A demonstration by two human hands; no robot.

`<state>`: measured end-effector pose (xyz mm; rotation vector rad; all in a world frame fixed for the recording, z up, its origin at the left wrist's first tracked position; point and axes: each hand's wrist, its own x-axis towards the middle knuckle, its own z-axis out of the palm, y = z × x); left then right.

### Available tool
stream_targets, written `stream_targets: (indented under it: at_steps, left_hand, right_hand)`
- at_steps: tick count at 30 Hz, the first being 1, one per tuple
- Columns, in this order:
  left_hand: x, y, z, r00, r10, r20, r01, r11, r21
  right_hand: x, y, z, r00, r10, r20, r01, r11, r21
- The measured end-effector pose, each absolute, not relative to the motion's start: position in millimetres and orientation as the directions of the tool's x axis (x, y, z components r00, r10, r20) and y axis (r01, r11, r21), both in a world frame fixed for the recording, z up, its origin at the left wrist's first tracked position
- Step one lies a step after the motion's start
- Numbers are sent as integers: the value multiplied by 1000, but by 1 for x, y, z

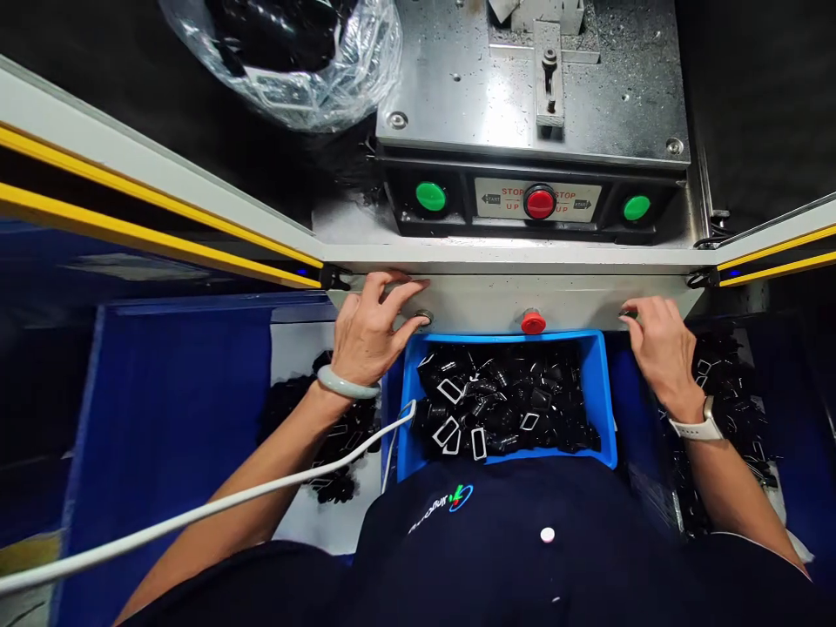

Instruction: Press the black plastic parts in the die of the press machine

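My left hand [375,326] rests at the white front panel [470,300] of the machine. Its thumb touches a round metal button [423,318], while the fingers arch apart over the panel's upper part and hold nothing. At the panel's other end is my right hand [661,344], fingers bent and the thumb tip at a second button [628,313], mostly covered by the hand. Between the hands a red knob [533,321] sticks out of the panel. Below it stands a blue bin [610,409] full of shiny black parts [502,396], several with white rectangular outlines.
Above is a metal machine bed [457,104] with a bolted fixture [549,78], two green buttons and a red stop button [539,202]. A clear plastic bag [313,96] of black parts sits upper left. Yellow-edged guards [163,226] flank both sides. A white cable [215,505] crosses my left forearm.
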<state>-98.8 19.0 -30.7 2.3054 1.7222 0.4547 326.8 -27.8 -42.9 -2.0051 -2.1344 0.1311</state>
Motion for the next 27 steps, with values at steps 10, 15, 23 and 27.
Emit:
stream_targets:
  at_steps: [10,15,23,27]
  left_hand:
    - [-19,12,-64,872,362,-329,489,-629,604]
    - [1,19,-84,925,143,-352,340,-724,600]
    - [-3,9,-91,914,152,-377,306,-869,390]
    - [-3,3,-85,897,217,-385,368,-849,379]
  right_hand:
    - [233,-53,-87,-228,810,-541,973,203,-106]
    - [240,-52,-83,-237,818,-525,971,209,-113]
    - [262,-70,-77,-252,916,-312,934,146,-326]
    - [266,-72,-78,-239,936,-257,900,114,-420]
